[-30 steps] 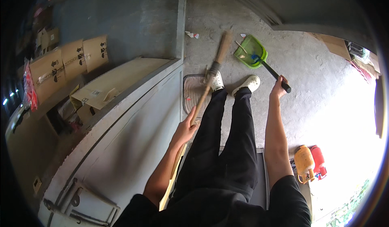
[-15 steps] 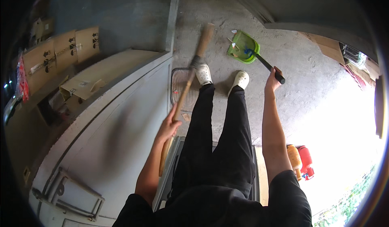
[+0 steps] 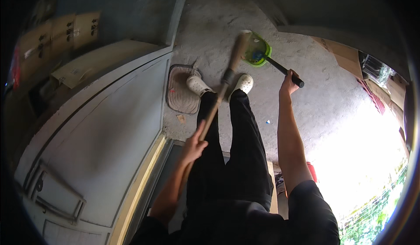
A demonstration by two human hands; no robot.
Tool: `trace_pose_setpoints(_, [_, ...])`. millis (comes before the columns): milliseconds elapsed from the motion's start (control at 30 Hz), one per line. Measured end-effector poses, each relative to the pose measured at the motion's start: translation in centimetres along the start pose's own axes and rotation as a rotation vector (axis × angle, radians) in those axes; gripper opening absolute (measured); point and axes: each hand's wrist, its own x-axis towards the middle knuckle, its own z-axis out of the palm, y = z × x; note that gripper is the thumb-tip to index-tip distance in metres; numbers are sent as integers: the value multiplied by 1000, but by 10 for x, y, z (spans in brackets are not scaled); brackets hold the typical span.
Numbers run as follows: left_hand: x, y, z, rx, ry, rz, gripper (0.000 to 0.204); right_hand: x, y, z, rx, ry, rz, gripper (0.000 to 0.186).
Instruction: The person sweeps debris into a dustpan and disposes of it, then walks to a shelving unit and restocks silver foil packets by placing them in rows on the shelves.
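My left hand [image 3: 194, 148] is closed around the wooden handle of a broom [image 3: 218, 94], which slants up and to the right in front of my legs. The brush end, blurred by motion, reaches the left edge of a green dustpan [image 3: 268, 52] lying on the concrete. My right hand [image 3: 290, 82] grips the dustpan's black handle near its end. Something blue and some pale litter show inside the pan; the brush partly hides its mouth.
My white clogs [image 3: 199, 85] stand on the concrete floor [image 3: 315, 65] beside a grey-brown mat [image 3: 181, 97]. A small scrap [image 3: 268, 122] lies behind my right foot. A grey metal door [image 3: 100, 126] is at left. Cardboard boxes [image 3: 345, 54] line the right.
The broom's brush has swung right, up against the dustpan. My left hand has shifted right with it. My feet appear further left, baring more of the mat.
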Motion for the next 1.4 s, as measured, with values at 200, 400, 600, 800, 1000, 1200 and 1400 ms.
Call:
trace_pose_setpoints(200, [101, -14, -83, 184, 185, -16, 84, 22, 1, -22, -63, -77, -67, 17])
trace_pose_setpoints(400, [102, -21, 54, 104, 58, -49, 87, 37, 14, -20, -37, -89, -105, 17])
trace_pose_setpoints(600, [-16, -42, 40, -258, -64, -111, 88, 30, 15, -21, -54, -137, -119, 17])
trace_pose_setpoints(800, [-77, -72, -11, -365, 257, -363, 88, -7, -20, -33, -22, -329, -294, 16])
trace_pose_setpoints(1000, [-4, -63, 74, -614, 51, -339, 92, -21, -12, -6, -134, -359, -367, 19])
trace_pose_setpoints(1200, [-95, -106, 35, -948, 85, -399, 89, -1, -2, -4, -151, -356, -406, 17])
trace_pose_setpoints(1400, [-136, -249, 9, -1321, 427, -440, 25, 16, 9, -9, -57, -408, -267, 17])
